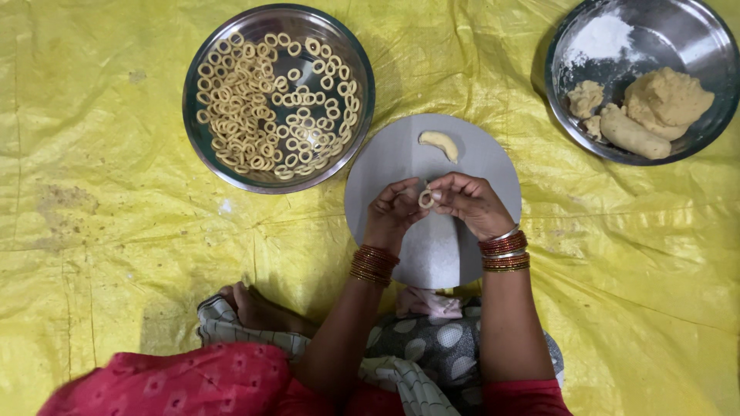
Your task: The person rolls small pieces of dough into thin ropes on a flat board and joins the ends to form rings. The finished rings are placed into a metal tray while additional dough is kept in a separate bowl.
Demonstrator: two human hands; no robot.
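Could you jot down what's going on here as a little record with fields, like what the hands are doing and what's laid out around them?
Left hand: pinches the dough ring
Right hand: pinches the same ring from the other side
Under the hands: round grey board bearing a curved dough piece
Far left: steel bowl filled with dough rings
Far right: steel plate with dough lumps and white flour
Ground: yellow sheet

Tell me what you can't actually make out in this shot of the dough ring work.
Head view only:
- Dough ring: mostly covered by the fingertips of the left hand and right hand; whether its ends are joined cannot be told.
- Right steel bowl: its rim is cut off by the frame's top and right edges.
- Lower rings in the left steel bowl: buried under others.
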